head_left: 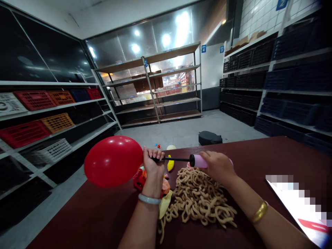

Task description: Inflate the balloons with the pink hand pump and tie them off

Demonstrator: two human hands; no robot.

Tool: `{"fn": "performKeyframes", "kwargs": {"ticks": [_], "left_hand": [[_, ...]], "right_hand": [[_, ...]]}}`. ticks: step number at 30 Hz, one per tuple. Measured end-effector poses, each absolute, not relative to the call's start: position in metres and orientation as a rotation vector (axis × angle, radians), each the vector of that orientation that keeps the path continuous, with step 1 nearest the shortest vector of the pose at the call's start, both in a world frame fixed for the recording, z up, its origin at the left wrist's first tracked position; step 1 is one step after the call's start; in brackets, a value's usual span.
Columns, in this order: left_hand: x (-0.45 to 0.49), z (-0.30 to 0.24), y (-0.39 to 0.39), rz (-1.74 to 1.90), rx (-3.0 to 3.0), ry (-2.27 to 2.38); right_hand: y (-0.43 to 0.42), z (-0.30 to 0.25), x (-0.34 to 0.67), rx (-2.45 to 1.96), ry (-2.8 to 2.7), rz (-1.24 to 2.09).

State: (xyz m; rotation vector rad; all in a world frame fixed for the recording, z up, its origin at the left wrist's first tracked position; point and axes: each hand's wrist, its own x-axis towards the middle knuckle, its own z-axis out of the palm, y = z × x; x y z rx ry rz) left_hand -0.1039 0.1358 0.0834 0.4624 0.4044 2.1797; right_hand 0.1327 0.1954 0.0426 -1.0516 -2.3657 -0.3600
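A large, inflated red balloon is at the left, its neck at the fingers of my left hand. Those fingers are wrapped round the balloon's neck and the black nozzle end of a hand pump. The pump's black rod runs across to a pink pump barrel, which my right hand grips. Both hands are above the table. Below them lies a heap of tan, knotted cord-like pieces. Beside my left wrist are a limp pale yellow balloon and several small coloured items, partly hidden.
The dark red table has a yellow balloon near its far edge and a white sheet, partly pixelated, at the right. A dark grey stool stands beyond the table. Shelves with crates line both sides; a shelving rack stands behind.
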Motion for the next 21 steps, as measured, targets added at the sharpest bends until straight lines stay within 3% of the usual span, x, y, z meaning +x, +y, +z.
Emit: {"fn": "performKeyframes", "kwargs": {"ticks": [11, 21], "left_hand": [[-0.031, 0.058, 0.146, 1.995, 0.433, 0.355], [-0.098, 0.079, 0.138, 2.119, 0.360, 0.382]], "right_hand": [[0.178, 0.047, 0.115, -1.080, -2.384, -0.303], [0.198, 0.038, 0.125, -1.051, -2.401, -0.265]]}}
